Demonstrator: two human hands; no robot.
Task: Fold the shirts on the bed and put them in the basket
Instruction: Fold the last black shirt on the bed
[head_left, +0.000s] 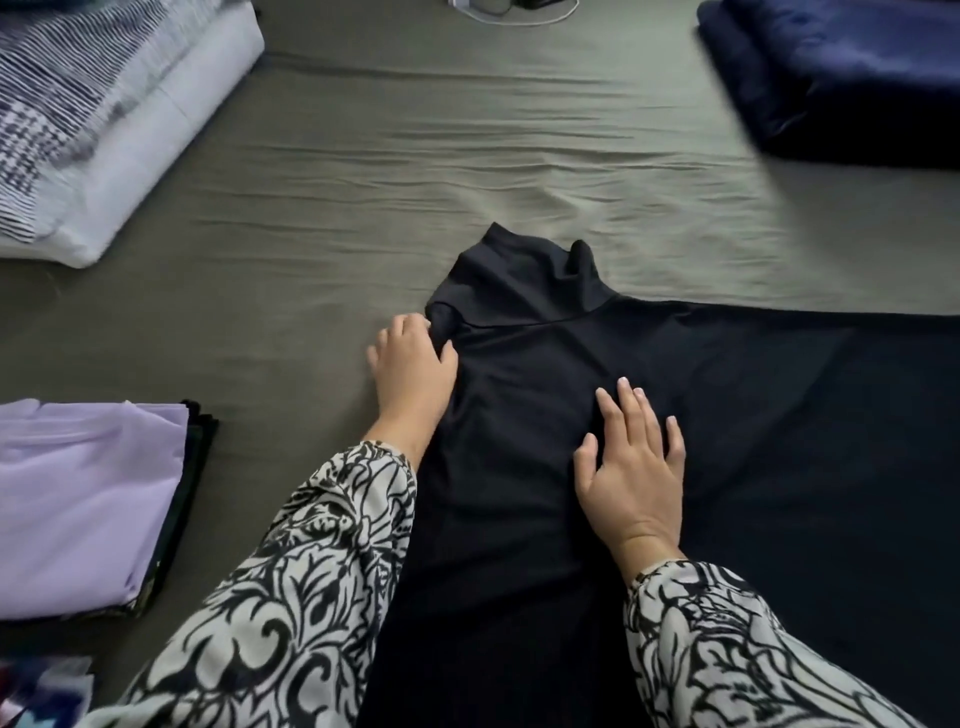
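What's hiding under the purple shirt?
Under the folded purple shirt dark folded clothes peek out at its right edge. How many, or what they are, stays covered.

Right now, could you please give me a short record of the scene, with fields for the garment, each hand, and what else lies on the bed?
garment: black shirt, high collar, spread on the grey-green bed sheet; one sleeve reaches out to the right
left hand: left hand at the shirt's left shoulder, fingers curled on a fold of fabric
right hand: right hand flat on the shirt's middle, fingers straight
folded pile: lilac garment on a stack at the left
other: striped bedding far left; navy fabric far right
basket: not in view
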